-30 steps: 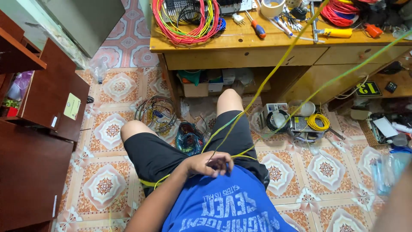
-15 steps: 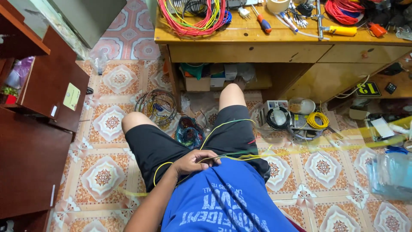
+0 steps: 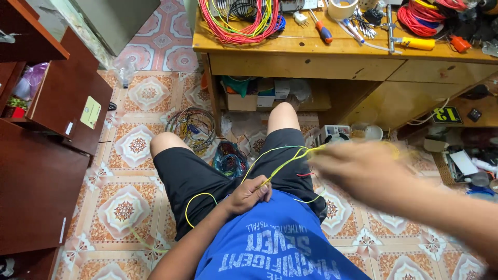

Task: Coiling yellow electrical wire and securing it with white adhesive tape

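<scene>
Yellow wire (image 3: 284,165) between left hand (image 3: 248,194) and blurred, seemingly closed right hand (image 3: 358,168).

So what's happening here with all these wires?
A seated person in a blue shirt and black shorts is handling thin yellow wires over their lap. The left hand pinches the strands near the waist, while the right hand, blurred, holds the other end out to the side. On the wooden desk ahead lie coils of red and yellow wire and a screwdriver.

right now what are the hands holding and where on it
Left hand pinches the yellow wires near one end, at the lap; blurred right hand seems to grip them farther along.
</scene>
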